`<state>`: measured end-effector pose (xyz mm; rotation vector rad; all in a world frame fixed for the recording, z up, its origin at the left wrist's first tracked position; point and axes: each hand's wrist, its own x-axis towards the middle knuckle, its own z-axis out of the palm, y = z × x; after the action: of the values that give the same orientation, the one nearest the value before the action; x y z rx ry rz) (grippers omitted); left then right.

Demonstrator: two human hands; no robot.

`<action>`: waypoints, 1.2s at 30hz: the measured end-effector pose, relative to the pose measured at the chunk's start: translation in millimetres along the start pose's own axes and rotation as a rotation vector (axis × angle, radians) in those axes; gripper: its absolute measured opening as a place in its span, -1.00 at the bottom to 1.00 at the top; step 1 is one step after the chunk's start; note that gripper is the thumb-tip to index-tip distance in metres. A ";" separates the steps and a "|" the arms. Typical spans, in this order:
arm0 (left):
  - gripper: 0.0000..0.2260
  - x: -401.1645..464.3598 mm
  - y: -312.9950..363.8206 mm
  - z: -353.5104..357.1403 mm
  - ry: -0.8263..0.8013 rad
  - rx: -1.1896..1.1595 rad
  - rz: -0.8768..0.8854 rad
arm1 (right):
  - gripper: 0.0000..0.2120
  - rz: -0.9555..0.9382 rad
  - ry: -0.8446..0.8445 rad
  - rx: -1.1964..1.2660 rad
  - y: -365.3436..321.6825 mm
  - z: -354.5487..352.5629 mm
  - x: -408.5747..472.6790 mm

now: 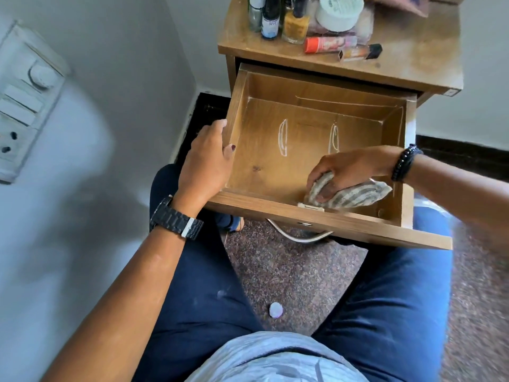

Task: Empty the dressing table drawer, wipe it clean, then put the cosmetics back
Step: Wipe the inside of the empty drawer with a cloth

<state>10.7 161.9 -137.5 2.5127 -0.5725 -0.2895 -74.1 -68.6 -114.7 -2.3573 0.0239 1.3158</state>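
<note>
two hands (pixel 205 161) were in the work: my left hand gripped the left wall of the drawer (pixel 235 114), fingers curled over the outside and thumb hooked over the rim, steadying it. my right hand (pixel 349 168) was down in the near right corner, fingers clenched round a striped cloth (pixel 355 195) and pressing it against the drawer floor just behind the front panel. the drawer itself was pulled well out over my knees and held nothing but the cloth, so i judged the emptying done and the wiping under way.

the cosmetics waited on the table top (pixel 413 59) at the far side: nail polish bottles (pixel 296 24) standing upright in a cluster, a white jar (pixel 340 12) just right of them, an orange tube (pixel 329 44) and a dark-capped stick (pixel 360 52) lying flat nearer the table edge.

several things could have gone wrong from there, as i saw it. the drawer hung far out, and a hard downward push with the cloth might have tipped or dragged it off its runners if my left hand slackened. any jolt could also have shaken the table, and the flat tube and stick lay close enough to the edge to roll into the freshly wiped drawer. the white marks on the floor and walls looked untouched, so stopping early would have left it dirty.
</note>
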 end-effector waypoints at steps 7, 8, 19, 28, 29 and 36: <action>-0.67 -4.5 8.0 0.7 0.072 0.030 0.099 | -0.84 -0.244 0.243 0.219 -41.9 11.3 26.2; -0.68 -4.8 8.4 0.8 0.082 0.034 0.114 | -0.85 -0.288 0.284 0.222 -56.5 10.9 36.5; -0.76 -12.7 18.5 -2.7 -0.149 0.198 0.327 | -0.76 -0.055 0.029 0.025 -20.2 0.8 12.3; -0.75 -8.9 10.9 -2.3 -0.274 0.456 0.328 | -0.73 0.132 -0.009 0.087 10.8 6.3 -12.7; -0.75 -9.3 11.1 -1.8 -0.265 0.441 0.319 | -0.75 0.092 -0.005 0.245 3.2 9.4 -5.5; -0.71 -13.0 9.5 -0.7 -0.091 0.339 0.269 | -0.81 -0.212 0.245 0.646 -62.0 19.8 66.2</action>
<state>-3.8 160.9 -130.5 2.7076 -1.0633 -0.2204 -39.9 7.8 -154.9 -1.8819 0.2307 0.7599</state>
